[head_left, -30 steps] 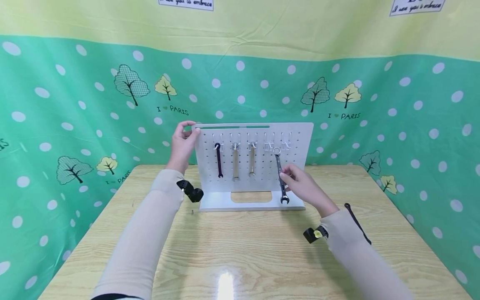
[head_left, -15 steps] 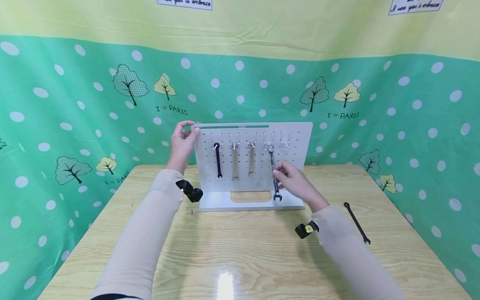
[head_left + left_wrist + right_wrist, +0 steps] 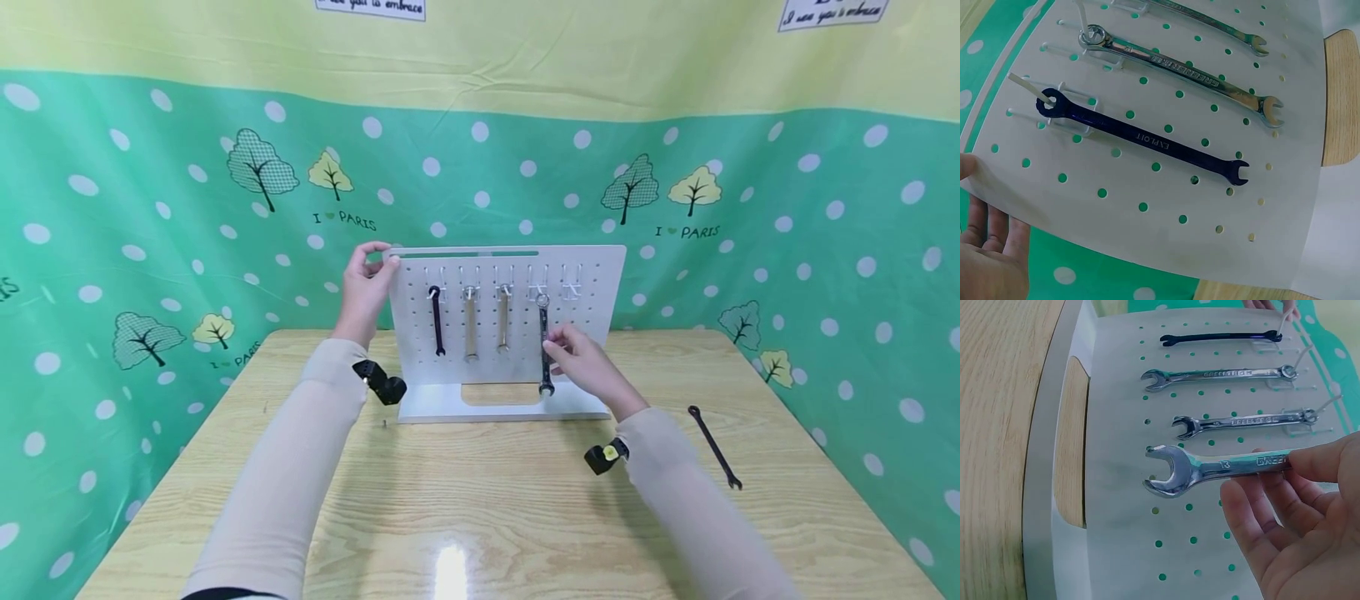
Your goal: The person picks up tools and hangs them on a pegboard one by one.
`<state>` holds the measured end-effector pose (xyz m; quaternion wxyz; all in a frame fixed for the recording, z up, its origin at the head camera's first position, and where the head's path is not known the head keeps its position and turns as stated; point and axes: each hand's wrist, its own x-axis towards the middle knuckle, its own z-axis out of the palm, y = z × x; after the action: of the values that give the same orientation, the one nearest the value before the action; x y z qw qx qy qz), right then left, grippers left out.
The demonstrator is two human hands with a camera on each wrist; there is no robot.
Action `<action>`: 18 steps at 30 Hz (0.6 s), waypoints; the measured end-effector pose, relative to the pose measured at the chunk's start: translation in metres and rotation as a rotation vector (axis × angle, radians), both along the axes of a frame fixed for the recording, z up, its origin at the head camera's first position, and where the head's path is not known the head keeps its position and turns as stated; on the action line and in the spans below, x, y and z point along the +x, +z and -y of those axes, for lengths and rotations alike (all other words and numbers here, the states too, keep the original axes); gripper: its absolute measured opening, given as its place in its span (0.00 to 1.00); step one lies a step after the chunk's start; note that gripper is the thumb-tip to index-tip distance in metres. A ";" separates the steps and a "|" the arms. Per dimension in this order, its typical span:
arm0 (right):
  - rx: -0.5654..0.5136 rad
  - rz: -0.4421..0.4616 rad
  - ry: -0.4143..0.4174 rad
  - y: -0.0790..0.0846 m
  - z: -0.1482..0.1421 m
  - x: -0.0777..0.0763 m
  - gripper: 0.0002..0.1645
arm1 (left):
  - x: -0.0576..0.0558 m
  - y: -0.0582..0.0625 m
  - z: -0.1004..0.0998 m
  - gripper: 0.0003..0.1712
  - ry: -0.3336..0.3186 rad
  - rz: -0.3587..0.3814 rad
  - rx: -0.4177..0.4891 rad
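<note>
My left hand [image 3: 365,290] grips the upper left corner of a white pegboard [image 3: 491,367], with the thumb on its front. My right hand [image 3: 588,365] pinches a chrome combination wrench [image 3: 1222,470] between thumb and fingers. Its ring end is up at the fourth hook [image 3: 537,289] from the left; whether the hook passes through the ring cannot be told. The open end points down. To its left a dark wrench [image 3: 1147,137] and two chrome wrenches, one on the second hook [image 3: 1185,72] and another on the third [image 3: 1247,420], hang by their ring ends.
A hook [image 3: 572,290] at the right of the board bears no wrench. Another dark wrench [image 3: 715,447] lies on the wooden table [image 3: 480,500] to the right of my right arm. A green dotted cloth [image 3: 480,167] hangs behind the board.
My right hand has carried the chrome wrench leftward to the fourth hook, and the wrench now hangs more upright. The left hand stays on the board's corner.
</note>
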<state>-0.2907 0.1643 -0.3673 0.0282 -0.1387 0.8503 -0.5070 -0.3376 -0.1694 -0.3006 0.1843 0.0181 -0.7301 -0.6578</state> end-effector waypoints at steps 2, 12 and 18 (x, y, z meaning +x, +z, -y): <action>-0.010 0.008 -0.001 -0.002 0.000 -0.003 0.15 | 0.000 0.000 0.000 0.19 -0.001 0.001 -0.002; -0.096 0.046 0.005 -0.008 0.000 -0.011 0.26 | -0.002 -0.001 0.000 0.18 0.001 0.002 0.003; -0.123 0.045 0.027 -0.013 -0.001 -0.016 0.32 | -0.002 -0.001 0.000 0.18 0.003 0.000 0.003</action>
<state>-0.3063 0.1651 -0.3805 0.0457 -0.1400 0.8147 -0.5609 -0.3396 -0.1698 -0.3016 0.1853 0.0195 -0.7291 -0.6586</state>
